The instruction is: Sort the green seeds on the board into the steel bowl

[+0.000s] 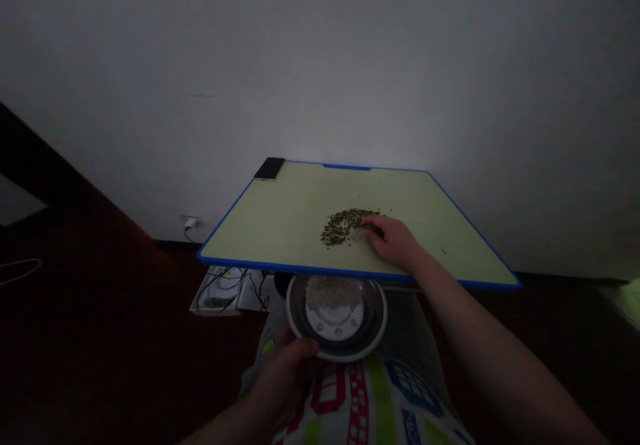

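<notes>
A pale green table (280, 225) with a blue rim stands against the white wall. A small heap of dark green grains (343, 223) lies on it. My right hand (393, 239) rests on the tabletop, its bent fingers touching the heap's right edge. Just under the table's near edge, my left hand (285, 363) grips the rim of a round steel bowl (373, 321) that contains pale grains (330, 291). The bowl sits above my lap, over a patterned cloth (370, 405).
A black phone (269, 168) lies on the table's far left corner. On the dark floor under the table lie tangled cables and a white box (220, 291). A charger (191, 222) is plugged in low on the wall.
</notes>
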The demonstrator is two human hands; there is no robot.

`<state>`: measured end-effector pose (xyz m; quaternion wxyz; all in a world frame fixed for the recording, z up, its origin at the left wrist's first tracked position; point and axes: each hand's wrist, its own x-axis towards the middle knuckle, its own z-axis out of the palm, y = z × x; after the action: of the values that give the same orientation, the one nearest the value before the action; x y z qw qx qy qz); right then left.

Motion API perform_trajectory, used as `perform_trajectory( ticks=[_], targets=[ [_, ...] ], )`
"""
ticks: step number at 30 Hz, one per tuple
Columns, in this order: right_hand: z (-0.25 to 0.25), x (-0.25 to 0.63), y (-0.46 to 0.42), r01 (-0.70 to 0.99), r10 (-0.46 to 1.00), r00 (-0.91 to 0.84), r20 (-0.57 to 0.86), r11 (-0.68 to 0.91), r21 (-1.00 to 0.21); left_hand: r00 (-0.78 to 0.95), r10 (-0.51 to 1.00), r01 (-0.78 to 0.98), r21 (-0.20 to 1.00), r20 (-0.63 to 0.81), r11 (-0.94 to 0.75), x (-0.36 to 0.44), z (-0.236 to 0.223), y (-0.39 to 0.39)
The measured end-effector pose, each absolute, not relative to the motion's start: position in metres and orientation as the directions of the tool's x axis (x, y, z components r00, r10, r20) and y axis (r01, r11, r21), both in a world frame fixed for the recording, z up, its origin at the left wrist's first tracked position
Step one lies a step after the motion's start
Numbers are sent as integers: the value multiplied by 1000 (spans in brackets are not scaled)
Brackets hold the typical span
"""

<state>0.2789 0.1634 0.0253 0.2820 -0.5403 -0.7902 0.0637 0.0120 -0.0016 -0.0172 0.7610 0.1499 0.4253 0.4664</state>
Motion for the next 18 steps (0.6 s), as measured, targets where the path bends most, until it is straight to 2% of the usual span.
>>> perform_trajectory(
  ticks=[8, 14, 18],
  targets=[
    [30, 279, 159, 823, 898, -226, 377, 383, -420, 226, 838, -589, 615, -498, 524, 13, -15, 0],
    [34, 280, 152, 777, 913, -190, 361, 365, -513, 206, 836, -591, 617, -508, 520, 12, -15, -2],
    [33, 281, 151, 787, 910, -246, 334, 388, -479, 215, 842, -591, 620, -494, 515, 11, -18, -2]
  ],
)
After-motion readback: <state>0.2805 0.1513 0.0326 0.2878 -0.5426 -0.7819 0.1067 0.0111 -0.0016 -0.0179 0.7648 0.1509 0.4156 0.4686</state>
